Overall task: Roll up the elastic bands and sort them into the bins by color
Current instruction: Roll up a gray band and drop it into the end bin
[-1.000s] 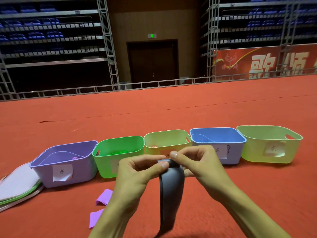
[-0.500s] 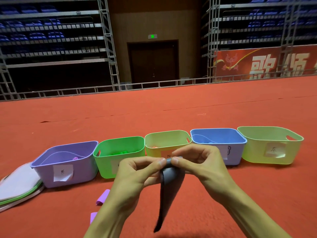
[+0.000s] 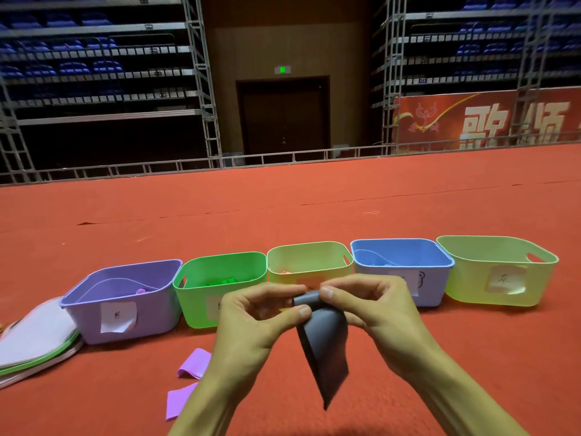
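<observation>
just in front of the middle yellow bin [image 3: 308, 256], the left hand [image 3: 251, 319] and the right hand [image 3: 377, 306] sit side by side, both hands pinching the rolled top of the grey band [image 3: 327, 347], and its long loose part hangs down under them toward the red floor [image 3: 456, 372].

**Grey Band on an Orange-Red Floor**

The dark grey elastic band [image 3: 323, 338] shows against the orange-red carpeted floor [image 3: 283, 209]. The row runs, left to right: a lilac plastic bin [image 3: 151, 322], a bright green plastic bin [image 3: 195, 305], a pale yellow plastic bin [image 3: 308, 245], a blue plastic bin [image 3: 434, 284] and a yellow-green plastic bin [image 3: 465, 284]. The lilac and yellow-green ones bear white paper labels [image 3: 118, 316] with black handwritten marks. The two loose flat band strips [image 3: 193, 363] are light purple. The flat stacked boards [image 3: 34, 335] are white, edged green. The red wall banner [image 3: 440, 127] carries pale characters.
</observation>
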`<act>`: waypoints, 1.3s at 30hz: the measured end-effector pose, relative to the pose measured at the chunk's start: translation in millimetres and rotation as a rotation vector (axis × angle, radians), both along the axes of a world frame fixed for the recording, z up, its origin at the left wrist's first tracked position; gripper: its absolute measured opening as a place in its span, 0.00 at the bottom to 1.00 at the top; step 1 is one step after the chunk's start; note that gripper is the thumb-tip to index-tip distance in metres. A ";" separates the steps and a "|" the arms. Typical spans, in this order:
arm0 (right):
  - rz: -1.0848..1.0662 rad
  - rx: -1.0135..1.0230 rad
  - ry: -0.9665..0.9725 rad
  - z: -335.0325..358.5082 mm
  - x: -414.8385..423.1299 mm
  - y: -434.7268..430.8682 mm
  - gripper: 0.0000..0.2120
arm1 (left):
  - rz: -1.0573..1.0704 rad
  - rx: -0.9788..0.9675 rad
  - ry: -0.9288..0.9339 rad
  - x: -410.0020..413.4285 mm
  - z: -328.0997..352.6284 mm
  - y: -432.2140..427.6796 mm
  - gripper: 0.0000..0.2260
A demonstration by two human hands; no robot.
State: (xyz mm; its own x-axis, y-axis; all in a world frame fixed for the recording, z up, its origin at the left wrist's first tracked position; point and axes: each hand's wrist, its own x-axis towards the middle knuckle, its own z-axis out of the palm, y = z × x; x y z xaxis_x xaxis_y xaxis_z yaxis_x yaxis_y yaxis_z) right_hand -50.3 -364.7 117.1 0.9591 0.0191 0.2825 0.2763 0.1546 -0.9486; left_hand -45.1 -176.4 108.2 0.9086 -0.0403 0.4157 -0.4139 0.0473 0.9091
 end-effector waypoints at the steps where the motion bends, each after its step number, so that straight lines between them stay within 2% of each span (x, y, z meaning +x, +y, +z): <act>1: -0.005 0.007 -0.017 0.2 -0.7 -0.4 0.13 | -0.041 -0.019 0.034 -1.0 0.8 0.2 0.17; 4: -0.008 0.025 -0.082 1.1 -2.1 -0.9 0.14 | -0.132 -0.047 0.150 -4.7 4.6 -2.5 0.21; 6: -0.012 0.024 -0.125 1.2 -2.8 0.3 0.13 | -0.160 -0.062 0.183 -6.3 7.1 -4.4 0.20; 10: -0.011 0.035 -0.143 0.4 -4.6 1.9 0.11 | -0.174 -0.074 0.158 -7.4 8.2 -5.1 0.11; 14: 0.053 0.061 -0.046 3.0 -5.0 2.1 0.15 | -0.159 -0.084 0.106 -6.4 8.5 -5.1 0.11; 19: 0.008 -0.007 -0.053 6.8 -6.0 4.6 0.08 | -0.087 -0.075 0.006 -5.8 9.0 -6.8 0.13; 22: 0.005 -0.017 -0.107 6.2 -5.6 3.3 0.07 | -0.081 -0.103 0.070 -5.4 6.6 -7.3 0.14; 26: -0.006 0.026 -0.198 2.5 -3.4 1.0 0.09 | -0.153 -0.082 0.188 -5.7 6.5 -4.0 0.21; 30: -0.031 0.026 -0.264 -2.2 -3.5 0.5 0.11 | -0.186 -0.058 0.269 -7.6 11.5 -4.8 0.18; 35: -0.046 -0.002 -0.273 -5.7 -3.0 -1.0 0.12 | -0.229 -0.099 0.261 -9.0 14.2 -2.3 0.14; 39: -0.026 -0.001 -0.277 -7.3 -4.2 -1.1 0.13 | -0.227 -0.125 0.232 -9.0 12.0 -2.2 0.15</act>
State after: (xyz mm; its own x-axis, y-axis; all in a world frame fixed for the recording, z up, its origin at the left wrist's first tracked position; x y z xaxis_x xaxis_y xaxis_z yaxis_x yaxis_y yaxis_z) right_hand -54.5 -365.8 109.9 0.8456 -0.0045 0.5338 0.5288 0.1431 -0.8366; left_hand -54.1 -178.6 120.2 0.9532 -0.2140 0.2136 -0.1632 0.2309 0.9592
